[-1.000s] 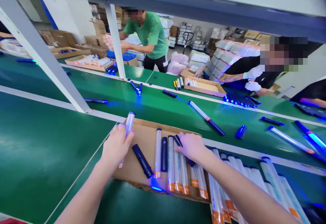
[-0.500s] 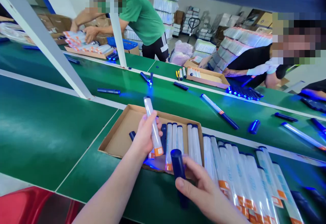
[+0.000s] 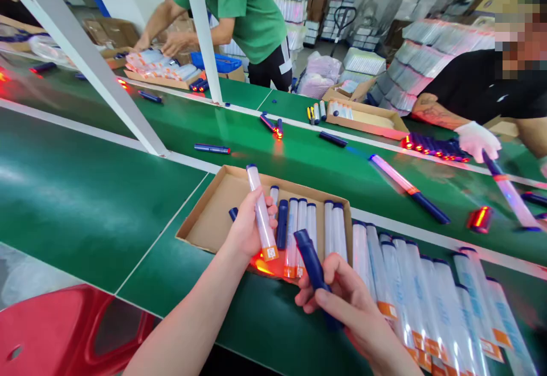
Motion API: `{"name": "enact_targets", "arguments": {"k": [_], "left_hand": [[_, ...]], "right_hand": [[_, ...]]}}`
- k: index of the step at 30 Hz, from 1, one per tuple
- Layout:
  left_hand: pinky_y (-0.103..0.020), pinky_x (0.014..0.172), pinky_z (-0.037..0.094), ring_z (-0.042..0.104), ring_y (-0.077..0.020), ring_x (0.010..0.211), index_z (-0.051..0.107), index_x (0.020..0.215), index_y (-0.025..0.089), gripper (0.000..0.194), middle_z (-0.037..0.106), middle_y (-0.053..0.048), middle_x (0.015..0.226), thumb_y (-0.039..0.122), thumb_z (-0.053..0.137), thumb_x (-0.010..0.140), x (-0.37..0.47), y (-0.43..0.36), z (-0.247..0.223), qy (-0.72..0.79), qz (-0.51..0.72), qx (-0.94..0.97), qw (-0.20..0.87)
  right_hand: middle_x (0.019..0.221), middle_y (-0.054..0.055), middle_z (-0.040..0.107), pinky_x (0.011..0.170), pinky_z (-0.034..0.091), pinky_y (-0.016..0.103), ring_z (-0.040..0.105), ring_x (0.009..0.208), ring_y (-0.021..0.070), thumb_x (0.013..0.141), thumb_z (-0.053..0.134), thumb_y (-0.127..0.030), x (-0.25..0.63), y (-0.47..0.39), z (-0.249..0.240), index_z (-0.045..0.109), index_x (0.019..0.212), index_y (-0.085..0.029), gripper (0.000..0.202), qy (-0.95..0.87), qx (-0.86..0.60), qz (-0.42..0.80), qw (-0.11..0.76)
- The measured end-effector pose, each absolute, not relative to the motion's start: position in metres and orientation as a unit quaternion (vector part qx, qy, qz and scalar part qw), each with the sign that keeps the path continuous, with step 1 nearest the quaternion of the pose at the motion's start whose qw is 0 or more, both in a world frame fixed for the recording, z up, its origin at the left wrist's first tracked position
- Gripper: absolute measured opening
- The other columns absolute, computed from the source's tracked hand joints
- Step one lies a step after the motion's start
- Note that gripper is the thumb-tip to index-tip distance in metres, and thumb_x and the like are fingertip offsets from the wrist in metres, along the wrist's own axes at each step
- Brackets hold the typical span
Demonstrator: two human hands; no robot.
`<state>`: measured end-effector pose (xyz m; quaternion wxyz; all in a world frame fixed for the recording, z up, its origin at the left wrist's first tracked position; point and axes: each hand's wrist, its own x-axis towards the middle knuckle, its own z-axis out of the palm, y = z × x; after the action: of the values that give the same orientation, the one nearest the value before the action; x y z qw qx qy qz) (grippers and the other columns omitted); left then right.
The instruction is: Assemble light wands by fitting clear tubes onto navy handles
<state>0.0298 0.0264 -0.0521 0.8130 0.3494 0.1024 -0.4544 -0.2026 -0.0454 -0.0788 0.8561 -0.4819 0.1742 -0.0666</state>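
Note:
My left hand point(image 3: 251, 225) is closed around a clear tube point(image 3: 261, 213) with a dark blue cap on top and an orange label at its lower end, held above a shallow cardboard box point(image 3: 205, 211). Between the fingers of my right hand point(image 3: 342, 296) is a dark blue handle point(image 3: 314, 265), tilted, in front of the box. Inside the box lie several clear tubes point(image 3: 301, 216) and a dark blue handle point(image 3: 282, 223). A pile of clear tubes point(image 3: 421, 296) with orange ends spreads to the right of the box.
Lit sticks point(image 3: 395, 174) and dark handles point(image 3: 212, 148) lie on the green belt beyond. A white post point(image 3: 89, 62) rises at left. Across it are a person in green point(image 3: 252, 17) and a gloved hand point(image 3: 477, 141) holding a stick. A red stool point(image 3: 51, 330) is at lower left.
The lights have turned from blue to red. My right hand has tilted the dark handle and moved its fingers around it. The gloved hand at right now holds a stick. The view has shifted slightly.

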Motion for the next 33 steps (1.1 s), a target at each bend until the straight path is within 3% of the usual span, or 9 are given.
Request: {"name": "enact_targets", "arguments": {"k": [2,5,7,10,14,19,24,27,33], "left_hand": [[-0.018,0.041,0.045,0.051,-0.0091,0.055,0.055,0.087,0.017,0.024,0.053,0.0,0.074,0.039,0.061,0.096,0.03,0.026,-0.051,0.102,-0.431,0.362,0.82],[-0.023,0.048,0.052,0.054,-0.011,0.059,0.055,0.086,0.017,0.023,0.054,0.0,0.074,0.038,0.064,0.09,0.033,0.024,-0.053,0.101,-0.382,0.376,0.838],[-0.021,0.049,0.052,0.054,-0.0103,0.061,0.053,0.086,0.018,0.024,0.052,0.002,0.074,0.033,0.072,0.083,0.034,0.022,-0.054,0.077,-0.342,0.381,0.856],[-0.018,0.047,0.047,0.052,-0.0094,0.063,0.05,0.086,0.02,0.034,0.05,0.004,0.074,0.028,0.081,0.075,0.032,0.021,-0.053,0.049,-0.32,0.374,0.869],[-0.016,0.044,0.042,0.049,-0.0071,0.058,0.053,0.087,0.018,0.029,0.051,0.003,0.075,0.03,0.078,0.078,0.025,0.022,-0.046,0.071,-0.383,0.347,0.853],[-0.017,0.043,0.04,0.046,-0.0057,0.056,0.052,0.088,0.019,0.024,0.05,0.003,0.079,0.029,0.073,0.083,0.022,0.026,-0.046,0.091,-0.403,0.314,0.855],[-0.016,0.043,0.042,0.05,-0.0062,0.062,0.053,0.086,0.017,0.019,0.05,0.003,0.081,0.025,0.07,0.084,0.029,0.031,-0.054,0.067,-0.384,0.315,0.865],[-0.016,0.043,0.041,0.05,-0.0063,0.062,0.053,0.088,0.017,0.02,0.05,0.003,0.082,0.025,0.071,0.083,0.035,0.034,-0.058,0.084,-0.369,0.323,0.868],[-0.016,0.047,0.042,0.054,-0.0069,0.067,0.051,0.09,0.019,0.036,0.051,0.004,0.085,0.028,0.083,0.075,0.037,0.036,-0.063,0.062,-0.316,0.363,0.874]], "right_hand": [[0.108,0.002,0.071,0.077,0.052,0.032,0.074,0.09,0.0193,0.094,0.078,-0.029,-0.2,-0.037,-0.079,0.044,0.101,-0.025,0.035,0.176,-0.521,-0.055,0.833],[0.102,0.001,0.069,0.082,0.05,0.035,0.07,0.094,0.0209,0.091,0.078,-0.027,-0.199,-0.028,-0.073,0.034,0.136,-0.031,0.064,0.2,-0.568,0.029,0.798],[0.1,0.001,0.065,0.081,0.049,0.036,0.065,0.089,0.0195,0.091,0.076,-0.028,-0.199,-0.022,-0.069,0.03,0.146,-0.029,0.072,0.23,-0.578,0.069,0.78],[0.102,0.001,0.058,0.078,0.048,0.035,0.057,0.082,0.0166,0.095,0.071,-0.042,-0.195,-0.015,-0.069,0.042,0.137,-0.026,0.053,0.26,-0.569,0.085,0.775],[0.09,0.001,0.057,0.082,0.045,0.037,0.054,0.08,0.0174,0.106,0.042,-0.069,-0.186,-0.008,-0.079,0.05,0.124,-0.022,0.05,0.283,-0.601,0.064,0.745],[0.083,0.0,0.063,0.074,0.046,0.033,0.061,0.076,0.0168,0.102,0.061,-0.06,-0.174,-0.006,-0.085,0.05,0.121,-0.022,0.044,0.245,-0.557,0.028,0.793],[0.088,-0.004,0.054,0.066,0.042,0.024,0.054,0.068,0.0082,0.096,0.076,-0.051,-0.167,-0.009,-0.084,0.055,0.116,-0.022,0.042,0.229,-0.536,0.012,0.812],[0.088,-0.004,0.055,0.063,0.04,0.023,0.052,0.064,0.0062,0.1,0.071,-0.05,-0.168,-0.009,-0.085,0.057,0.119,-0.022,0.037,0.22,-0.533,0.008,0.817],[0.1,0.003,0.066,0.073,0.05,0.027,0.063,0.078,0.0124,0.108,0.053,-0.051,-0.17,-0.006,-0.084,0.062,0.11,-0.019,0.034,0.243,-0.502,0.075,0.826]]}}
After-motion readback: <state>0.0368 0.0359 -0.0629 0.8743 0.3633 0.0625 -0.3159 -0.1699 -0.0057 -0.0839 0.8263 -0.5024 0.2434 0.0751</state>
